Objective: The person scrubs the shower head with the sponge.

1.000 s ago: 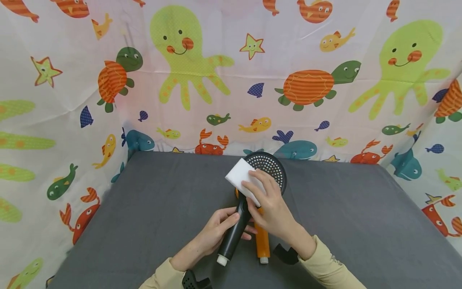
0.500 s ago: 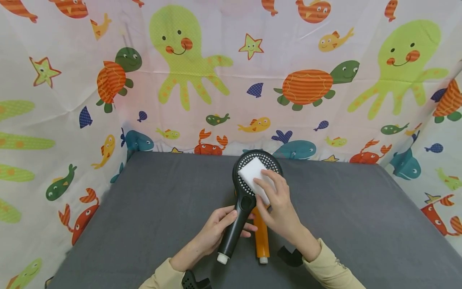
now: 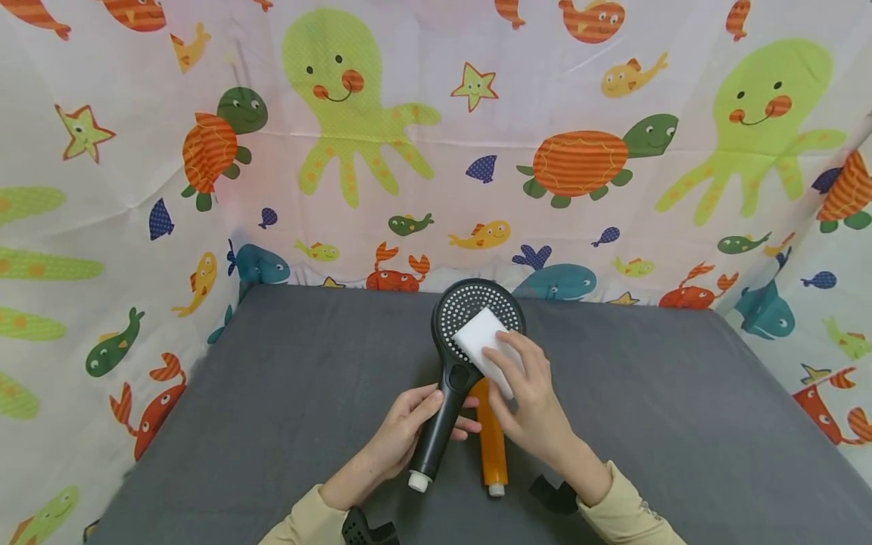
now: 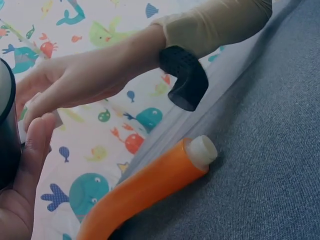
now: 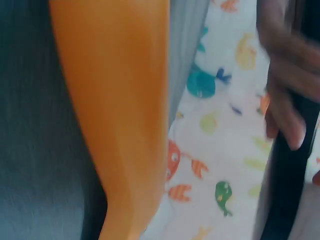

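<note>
In the head view my left hand (image 3: pixel 403 430) grips the handle of a black shower head (image 3: pixel 444 415), which tilts up with its dotted spray face toward me. My right hand (image 3: pixel 534 401) pinches a white sponge block (image 3: pixel 482 333) and holds it against the lower right of that face. Below and to the right lies an orange shower head (image 3: pixel 492 446), its upper end hidden behind the black one and the hand. The left wrist view shows the orange handle (image 4: pixel 150 185) with its white threaded end (image 4: pixel 202 150). In the right wrist view the orange handle (image 5: pixel 117 100) fills the left half.
A grey cloth (image 3: pixel 306 378) covers the table. Behind it and at both sides hangs a white curtain (image 3: pixel 436 250) printed with sea animals. Black wrist mounts (image 3: pixel 555 496) sit at both forearms.
The right hand has drawn the sponge from the upper left of the black shower head down across its face to the lower right. The shower head has tilted and shifted slightly left.
</note>
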`<state>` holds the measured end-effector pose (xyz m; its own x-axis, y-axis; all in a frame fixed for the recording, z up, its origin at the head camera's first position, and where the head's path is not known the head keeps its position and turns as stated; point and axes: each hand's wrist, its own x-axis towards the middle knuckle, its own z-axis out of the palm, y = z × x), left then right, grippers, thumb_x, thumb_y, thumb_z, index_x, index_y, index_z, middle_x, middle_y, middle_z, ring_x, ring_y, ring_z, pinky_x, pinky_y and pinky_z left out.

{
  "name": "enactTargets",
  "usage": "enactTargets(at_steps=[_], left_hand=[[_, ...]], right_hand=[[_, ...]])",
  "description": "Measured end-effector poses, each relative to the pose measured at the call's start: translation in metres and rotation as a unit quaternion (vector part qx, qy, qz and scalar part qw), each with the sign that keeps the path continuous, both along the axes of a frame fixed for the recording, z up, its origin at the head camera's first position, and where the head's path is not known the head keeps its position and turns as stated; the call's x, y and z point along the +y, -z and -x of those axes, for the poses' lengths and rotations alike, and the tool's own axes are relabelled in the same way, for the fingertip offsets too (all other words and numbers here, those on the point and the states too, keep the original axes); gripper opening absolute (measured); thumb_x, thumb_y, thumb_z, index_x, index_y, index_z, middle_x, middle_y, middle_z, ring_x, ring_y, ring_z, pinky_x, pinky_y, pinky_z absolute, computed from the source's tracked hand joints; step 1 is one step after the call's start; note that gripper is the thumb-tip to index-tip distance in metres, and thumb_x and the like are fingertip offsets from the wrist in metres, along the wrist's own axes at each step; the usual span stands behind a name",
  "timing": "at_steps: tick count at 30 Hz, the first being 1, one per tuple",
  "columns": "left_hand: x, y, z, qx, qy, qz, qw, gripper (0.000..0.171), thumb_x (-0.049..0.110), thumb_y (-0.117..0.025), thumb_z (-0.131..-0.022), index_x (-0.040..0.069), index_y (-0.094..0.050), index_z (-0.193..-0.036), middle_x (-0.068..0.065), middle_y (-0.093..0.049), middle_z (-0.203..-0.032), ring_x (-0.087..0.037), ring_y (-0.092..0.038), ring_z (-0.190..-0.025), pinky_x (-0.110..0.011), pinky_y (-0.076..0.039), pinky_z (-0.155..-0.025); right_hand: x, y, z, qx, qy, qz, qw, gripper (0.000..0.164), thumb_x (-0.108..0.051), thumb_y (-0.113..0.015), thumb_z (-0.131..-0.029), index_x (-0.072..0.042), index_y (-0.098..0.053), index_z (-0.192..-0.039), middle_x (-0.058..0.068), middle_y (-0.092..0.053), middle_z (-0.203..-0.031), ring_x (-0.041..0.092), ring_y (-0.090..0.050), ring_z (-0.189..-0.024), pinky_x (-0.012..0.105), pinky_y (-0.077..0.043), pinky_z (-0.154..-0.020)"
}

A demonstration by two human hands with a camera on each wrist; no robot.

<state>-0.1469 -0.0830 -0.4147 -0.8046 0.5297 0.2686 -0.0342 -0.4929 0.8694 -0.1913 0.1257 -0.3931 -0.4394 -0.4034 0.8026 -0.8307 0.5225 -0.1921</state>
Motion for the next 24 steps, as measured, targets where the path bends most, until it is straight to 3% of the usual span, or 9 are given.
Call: enactTargets(at_steps=[3,8,11,18,24], left_hand=[[0.000,0.001,0.000,-0.001,-0.006,0.000,1.0000,0.044,0.013,-0.029,-0.103,-0.013,-0.028,-0.138,-0.020,-0.056,-0.121,-0.024,-0.065,-0.095,-0.032,-0.051,-0.082],[-0.001,0.001,0.002,-0.008,-0.015,0.004,0.9998,0.044,0.014,-0.031,-0.102,-0.012,-0.029,-0.138,-0.021,-0.056,-0.122,-0.024,-0.065,-0.095,-0.032,-0.051,-0.082],[-0.001,0.002,0.002,-0.010,-0.018,0.004,0.9998,0.044,0.015,-0.031,-0.102,-0.012,-0.029,-0.138,-0.022,-0.055,-0.123,-0.024,-0.065,-0.096,-0.032,-0.052,-0.081],[-0.001,0.003,0.004,-0.016,-0.039,0.017,0.9990,0.045,0.017,-0.033,-0.102,-0.011,-0.030,-0.138,-0.027,-0.050,-0.126,-0.028,-0.061,-0.103,-0.037,-0.050,-0.084],[-0.003,0.002,0.001,-0.034,-0.070,0.027,0.9966,0.045,0.015,-0.034,-0.102,-0.015,-0.030,-0.135,-0.015,-0.053,-0.119,-0.022,-0.061,-0.100,-0.040,-0.049,-0.087]], right_hand=[[0.001,0.000,0.000,-0.001,0.001,0.001,1.000,0.034,-0.018,-0.048,-0.089,-0.003,-0.058,-0.117,0.021,-0.043,-0.132,0.039,-0.036,-0.121,0.056,-0.031,-0.088],[0.013,-0.008,0.014,-0.028,0.061,0.048,0.997,0.038,0.001,-0.058,-0.078,0.001,-0.056,-0.115,0.023,-0.042,-0.130,0.041,-0.035,-0.117,0.056,-0.030,-0.088],[0.012,-0.007,0.013,-0.038,0.063,0.047,0.996,0.040,0.003,-0.060,-0.076,0.001,-0.055,-0.116,0.023,-0.040,-0.131,0.041,-0.035,-0.117,0.056,-0.031,-0.088],[-0.011,0.002,-0.010,-0.015,-0.014,0.016,1.000,0.035,-0.021,-0.049,-0.091,-0.002,-0.056,-0.119,0.022,-0.042,-0.130,0.037,-0.038,-0.117,0.051,-0.036,-0.088],[-0.022,0.002,-0.026,0.011,-0.090,-0.005,0.996,0.035,-0.022,-0.046,-0.092,-0.001,-0.057,-0.118,0.022,-0.045,-0.127,0.035,-0.041,-0.114,0.035,-0.038,-0.094]])
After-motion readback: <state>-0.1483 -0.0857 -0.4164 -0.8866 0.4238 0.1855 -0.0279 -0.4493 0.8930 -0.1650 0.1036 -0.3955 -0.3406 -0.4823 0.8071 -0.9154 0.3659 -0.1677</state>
